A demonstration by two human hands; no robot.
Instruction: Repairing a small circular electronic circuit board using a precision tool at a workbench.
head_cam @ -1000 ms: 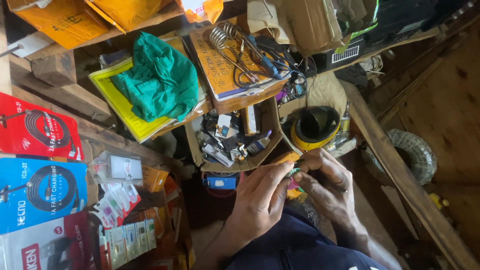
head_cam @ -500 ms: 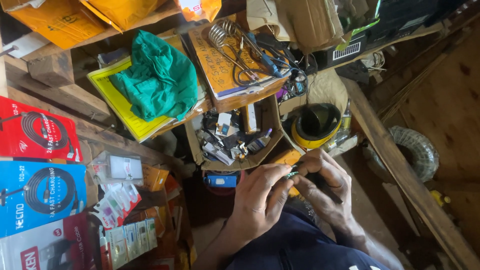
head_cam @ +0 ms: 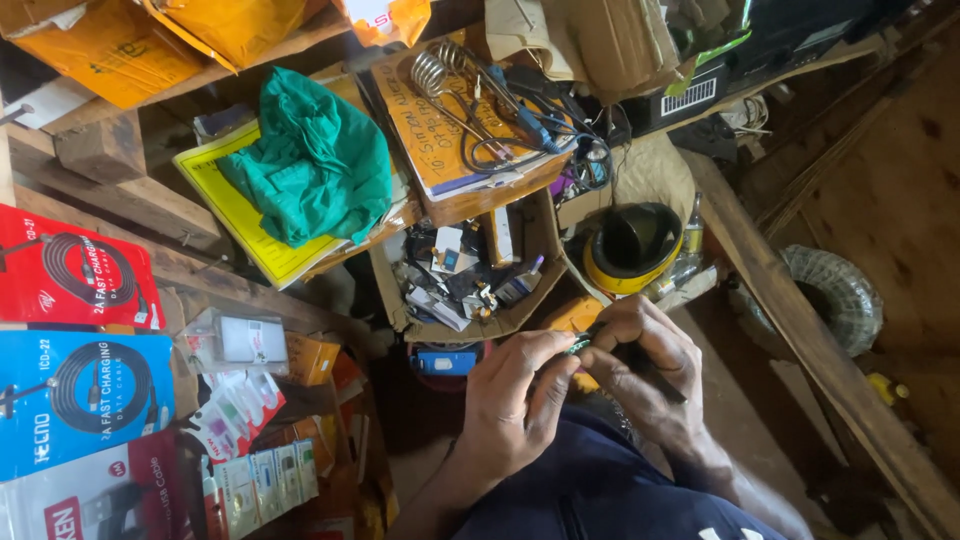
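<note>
Both hands, left hand (head_cam: 520, 400) and right hand (head_cam: 645, 365), pinch a small green part (head_cam: 580, 345) in closed fingers; it could slip into the cluttered cardboard box (head_cam: 470, 270).

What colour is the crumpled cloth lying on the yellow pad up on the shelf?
The cloth is green, lying bunched on the yellow pad; the head view shows it clearly.

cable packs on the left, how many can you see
3, stacked down the left edge: a red cable pack on top, a blue cable pack below, another red pack at bottom, partly cut off.
</note>
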